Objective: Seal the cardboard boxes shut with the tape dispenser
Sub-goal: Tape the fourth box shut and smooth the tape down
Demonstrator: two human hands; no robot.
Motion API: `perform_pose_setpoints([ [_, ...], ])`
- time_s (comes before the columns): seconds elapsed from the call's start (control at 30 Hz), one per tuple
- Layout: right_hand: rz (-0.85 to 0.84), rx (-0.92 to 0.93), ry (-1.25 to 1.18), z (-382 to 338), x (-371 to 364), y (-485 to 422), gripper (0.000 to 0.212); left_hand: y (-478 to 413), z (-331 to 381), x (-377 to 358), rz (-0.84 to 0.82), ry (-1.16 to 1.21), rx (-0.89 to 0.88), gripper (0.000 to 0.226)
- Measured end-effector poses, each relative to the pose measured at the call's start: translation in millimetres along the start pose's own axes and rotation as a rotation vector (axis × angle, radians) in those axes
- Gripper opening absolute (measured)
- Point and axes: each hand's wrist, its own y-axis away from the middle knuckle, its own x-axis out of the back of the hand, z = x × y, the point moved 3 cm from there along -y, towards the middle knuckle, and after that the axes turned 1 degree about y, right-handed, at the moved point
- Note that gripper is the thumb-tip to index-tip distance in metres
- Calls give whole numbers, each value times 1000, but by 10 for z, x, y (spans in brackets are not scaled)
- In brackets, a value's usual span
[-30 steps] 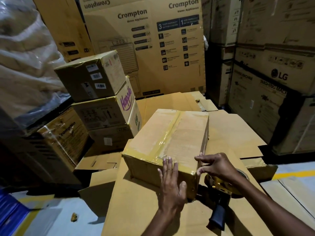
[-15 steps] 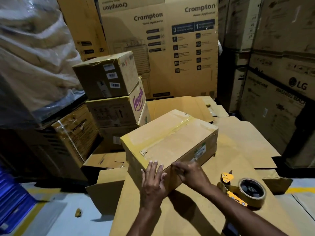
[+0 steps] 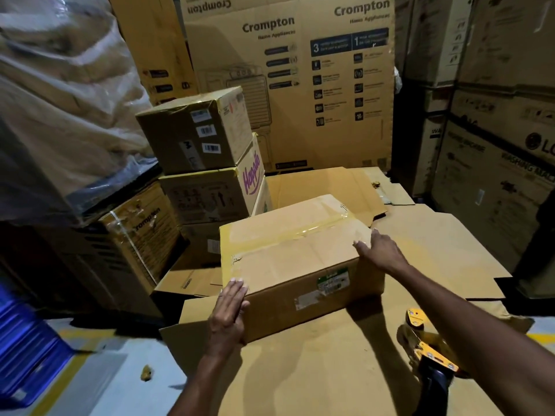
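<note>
Closest to me, the yellow-and-black handheld tape dispenser [image 3: 426, 352] lies on the flattened brown cardboard sheet [image 3: 315, 376], just under my right forearm and held by neither hand. That arm hides its roll and part of its handle. My left hand [image 3: 229, 313] presses flat, fingers straight, against the near left corner of the brown rectangular cardboard box [image 3: 300, 265], which sits on the sheet in front of me. My right hand [image 3: 377, 250] lies open on the box's right top edge, fingers spread and gripping nothing. A shiny strip of clear tape [image 3: 303, 232] runs along the top seam and more covers the left edge, so I judge this box's top sealed. I cannot see its underside or far faces, so I cannot say whether they need tape. Beyond, to the left, stands a stack of smaller brown cartons [image 3: 198, 139]. The top one shows tape along an edge, yet I cannot tell whether all are closed. Tall printed appliance cartons [image 3: 300, 85] wall off the back, dim and partly cut off.
</note>
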Motion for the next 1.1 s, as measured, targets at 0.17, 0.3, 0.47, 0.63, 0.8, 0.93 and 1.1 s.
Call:
perform_pose_setpoints([
  [0.17,99,-57,-140,69,-4,71,69,-41,-11,-117,76,5,166,71],
  [0.3,86,-165,-209,137,47,247,61,-72,-106,-200,72,-39,310,89],
  [0.47,83,-209,-217,71,139,743,52,-262,-211,-383,-62,-53,478,66],
  [0.63,-91,-198,-449,-71,105,1171,36,-450,323,-710,-350,186,455,76],
  [0.8,-100,-198,-596,-137,-66,1342,34,-364,1117,-958,-459,236,331,103],
  [0.93,-136,-203,-585,-100,-47,1304,36,-340,1524,-1081,-447,229,345,115],
  [1.1,-33,-122,-326,-35,-24,1270,41,-422,1736,-1210,-406,152,411,106],
])
